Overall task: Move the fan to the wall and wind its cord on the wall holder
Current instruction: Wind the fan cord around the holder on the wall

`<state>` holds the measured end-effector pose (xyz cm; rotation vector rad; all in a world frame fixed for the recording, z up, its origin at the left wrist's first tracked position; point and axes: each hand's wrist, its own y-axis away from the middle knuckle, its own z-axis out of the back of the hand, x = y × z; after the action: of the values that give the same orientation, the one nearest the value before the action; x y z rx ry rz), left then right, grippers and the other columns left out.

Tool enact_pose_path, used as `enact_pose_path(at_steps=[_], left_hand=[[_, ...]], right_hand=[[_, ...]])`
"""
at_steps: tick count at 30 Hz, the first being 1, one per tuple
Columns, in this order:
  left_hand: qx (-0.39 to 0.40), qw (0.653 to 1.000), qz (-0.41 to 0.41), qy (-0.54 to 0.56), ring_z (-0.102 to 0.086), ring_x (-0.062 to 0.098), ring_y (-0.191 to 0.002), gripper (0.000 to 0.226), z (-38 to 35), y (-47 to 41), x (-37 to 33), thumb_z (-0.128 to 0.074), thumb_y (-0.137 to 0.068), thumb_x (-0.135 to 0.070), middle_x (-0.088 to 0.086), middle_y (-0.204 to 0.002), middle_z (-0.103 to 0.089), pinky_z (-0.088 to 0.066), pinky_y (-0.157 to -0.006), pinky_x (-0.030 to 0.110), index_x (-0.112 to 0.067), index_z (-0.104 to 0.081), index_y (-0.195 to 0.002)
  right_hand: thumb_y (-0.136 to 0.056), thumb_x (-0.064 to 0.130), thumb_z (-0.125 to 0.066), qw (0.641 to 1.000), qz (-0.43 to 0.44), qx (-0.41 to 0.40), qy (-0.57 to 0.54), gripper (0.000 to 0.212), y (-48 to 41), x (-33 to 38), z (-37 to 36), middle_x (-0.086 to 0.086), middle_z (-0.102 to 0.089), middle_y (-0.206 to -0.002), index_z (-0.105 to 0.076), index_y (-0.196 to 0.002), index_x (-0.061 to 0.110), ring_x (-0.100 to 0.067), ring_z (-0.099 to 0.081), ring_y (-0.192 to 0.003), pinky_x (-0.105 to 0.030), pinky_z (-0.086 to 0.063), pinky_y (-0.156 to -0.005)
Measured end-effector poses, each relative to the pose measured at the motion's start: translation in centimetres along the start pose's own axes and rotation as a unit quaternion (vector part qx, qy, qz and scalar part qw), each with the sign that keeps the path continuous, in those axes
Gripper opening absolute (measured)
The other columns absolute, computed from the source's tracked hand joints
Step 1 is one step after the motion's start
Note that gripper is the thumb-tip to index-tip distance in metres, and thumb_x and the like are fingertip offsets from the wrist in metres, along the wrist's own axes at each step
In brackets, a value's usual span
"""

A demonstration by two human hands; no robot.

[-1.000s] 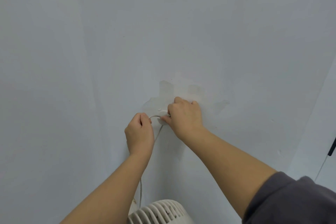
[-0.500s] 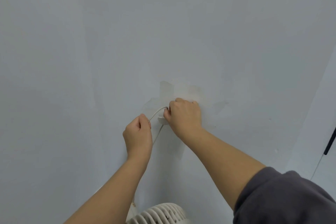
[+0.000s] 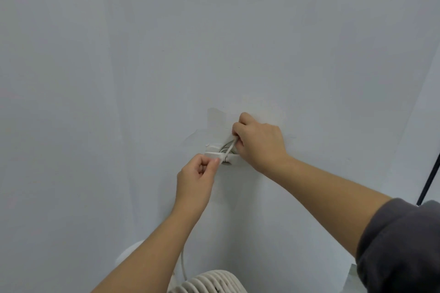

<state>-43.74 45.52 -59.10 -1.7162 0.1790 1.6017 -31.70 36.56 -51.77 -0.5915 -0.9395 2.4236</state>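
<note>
A small white holder (image 3: pixel 215 152) is fixed to the pale wall, over a patch of repaired paint. The fan's white cord (image 3: pixel 229 149) runs taut across the holder's front, with turns of it lying behind. My left hand (image 3: pixel 195 181) pinches the cord just below and left of the holder. My right hand (image 3: pixel 258 141) grips the cord at the holder's upper right, against the wall. More cord (image 3: pixel 182 266) hangs down beside my left forearm. The white ribbed fan (image 3: pixel 209 283) stands at the bottom edge, close to the wall, only its top showing.
The pale grey wall (image 3: pixel 166 54) fills the view. A thin black line (image 3: pixel 429 173) runs down the far right, beside a lighter wall strip. A dark grey sleeve (image 3: pixel 402 247) covers my right upper arm.
My left hand rose up to the holder and my right hand shifted to its upper right. The cord's slack arc has been pulled into a short taut diagonal across the holder.
</note>
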Motion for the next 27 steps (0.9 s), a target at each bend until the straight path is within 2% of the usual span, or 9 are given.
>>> enact_pose_path(at_steps=[3,5,8,12,14,17,19,24,27], left_hand=[[0.041,0.999,-0.005,-0.022,-0.041,0.009,-0.048,0.026,-0.4,-0.2,0.6,-0.062,-0.091,-0.021,0.001,-0.057,-0.051,-0.036,-0.052,0.021,-0.009,-0.053,-0.070],[0.074,0.995,-0.014,-0.059,-0.046,0.005,-0.051,0.020,-0.8,-0.2,0.9,-0.062,-0.091,-0.018,0.000,-0.061,-0.054,-0.038,-0.053,0.015,-0.008,-0.056,-0.075],[0.139,0.983,-0.037,-0.111,-0.049,-0.003,-0.056,0.007,-1.5,-0.2,1.2,-0.057,-0.092,-0.009,0.000,-0.071,-0.058,-0.038,-0.056,0.008,-0.012,-0.061,-0.087],[0.187,0.952,-0.125,-0.206,-0.052,-0.004,-0.067,0.022,-2.0,-0.1,1.4,-0.051,-0.095,-0.007,-0.014,-0.071,-0.053,-0.037,-0.063,0.006,-0.017,-0.066,-0.108],[0.199,0.935,-0.164,-0.244,-0.051,0.001,-0.070,0.024,-2.2,-0.2,1.3,-0.050,-0.096,-0.009,-0.015,-0.073,-0.051,-0.040,-0.066,0.011,-0.016,-0.065,-0.112],[0.198,0.912,-0.203,-0.297,-0.055,0.015,-0.082,0.024,-2.6,-0.2,0.9,-0.048,-0.097,-0.013,-0.007,-0.085,-0.056,-0.048,-0.076,0.032,-0.016,-0.062,-0.115],[0.204,0.899,-0.210,-0.325,-0.058,0.021,-0.088,0.023,-2.9,-0.2,0.9,-0.047,-0.097,-0.015,-0.001,-0.094,-0.062,-0.048,-0.077,0.039,-0.016,-0.060,-0.116],[0.236,0.856,-0.217,-0.406,-0.059,0.028,-0.089,0.021,-3.2,-0.3,1.3,-0.040,-0.100,-0.021,0.003,-0.101,-0.063,-0.049,-0.075,0.044,-0.017,-0.056,-0.113],[0.245,0.830,-0.230,-0.445,-0.060,0.029,-0.087,0.018,-3.4,-0.4,1.2,-0.040,-0.100,-0.016,0.003,-0.102,-0.060,-0.048,-0.072,0.044,-0.019,-0.053,-0.112]], right_hand=[[-0.056,0.006,-0.077,0.986,0.135,-0.029,0.093,0.022,0.2,-1.5,0.0,-0.002,-0.053,-0.070,-0.058,-0.059,0.015,-0.024,-0.049,-0.054,-0.027,-0.023,-0.049],[-0.058,0.003,-0.074,0.967,0.208,-0.046,0.143,0.023,0.2,-2.5,0.0,-0.001,-0.052,-0.071,-0.056,-0.060,0.018,-0.024,-0.048,-0.063,-0.033,-0.025,-0.058],[-0.064,-0.001,-0.068,0.950,0.272,-0.051,0.141,0.023,0.5,-3.8,-0.2,-0.001,-0.051,-0.073,-0.055,-0.062,0.018,-0.023,-0.047,-0.069,-0.034,-0.029,-0.064],[-0.074,0.001,-0.064,0.942,0.308,-0.063,0.116,0.019,0.9,-5.1,-0.9,0.001,-0.052,-0.077,-0.062,-0.070,0.019,-0.023,-0.048,-0.072,-0.034,-0.033,-0.069],[-0.076,0.002,-0.063,0.940,0.317,-0.069,0.108,0.018,0.9,-5.4,-1.0,0.002,-0.053,-0.078,-0.064,-0.073,0.020,-0.022,-0.047,-0.073,-0.033,-0.032,-0.071],[-0.078,0.006,-0.064,0.934,0.332,-0.067,0.110,0.017,0.6,-5.7,-1.1,0.004,-0.055,-0.081,-0.066,-0.076,0.022,-0.021,-0.047,-0.075,-0.033,-0.032,-0.071],[-0.077,0.007,-0.066,0.931,0.342,-0.060,0.111,0.018,0.4,-5.9,-1.1,0.005,-0.055,-0.083,-0.067,-0.078,0.024,-0.020,-0.047,-0.076,-0.033,-0.031,-0.071],[-0.069,-0.001,-0.062,0.931,0.349,-0.038,0.099,0.032,0.5,-6.1,-0.6,0.005,-0.054,-0.084,-0.069,-0.084,0.027,-0.021,-0.047,-0.078,-0.033,-0.031,-0.073],[-0.067,-0.001,-0.062,0.935,0.339,-0.031,0.095,0.032,0.6,-5.8,-0.5,0.005,-0.054,-0.083,-0.069,-0.081,0.027,-0.021,-0.047,-0.077,-0.034,-0.031,-0.072]])
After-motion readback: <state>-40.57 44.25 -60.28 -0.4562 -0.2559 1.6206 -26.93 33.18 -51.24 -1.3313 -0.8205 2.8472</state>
